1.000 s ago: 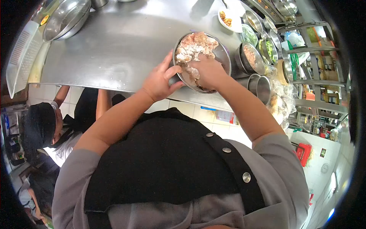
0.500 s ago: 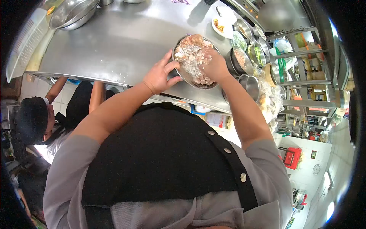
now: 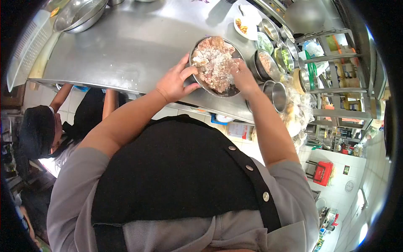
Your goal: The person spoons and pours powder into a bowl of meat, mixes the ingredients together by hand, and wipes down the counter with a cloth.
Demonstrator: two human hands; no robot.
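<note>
A round metal bowl (image 3: 230,90) stands near the front edge of the steel counter (image 3: 117,54). In it lies pinkish minced meat (image 3: 213,63) dusted with white powder. My left hand (image 3: 174,83) grips the bowl's left rim, thumb and fingers spread around it. My right hand (image 3: 243,77) is at the bowl's right side, its fingers curled at the edge of the meat. Its fingertips are partly hidden, so what they hold, if anything, does not show.
Nested metal bowls (image 3: 79,17) and a white perforated tray (image 3: 29,50) are at the left. On the right stand a white plate of food (image 3: 247,28), several food bowls, empty pots (image 3: 278,96) and plastic bags (image 3: 297,113). A co-worker (image 3: 40,130) is below left.
My right hand has pulled back from the middle of the meat to the bowl's right side. The meat has been pushed about and spread. My left hand still holds the rim.
</note>
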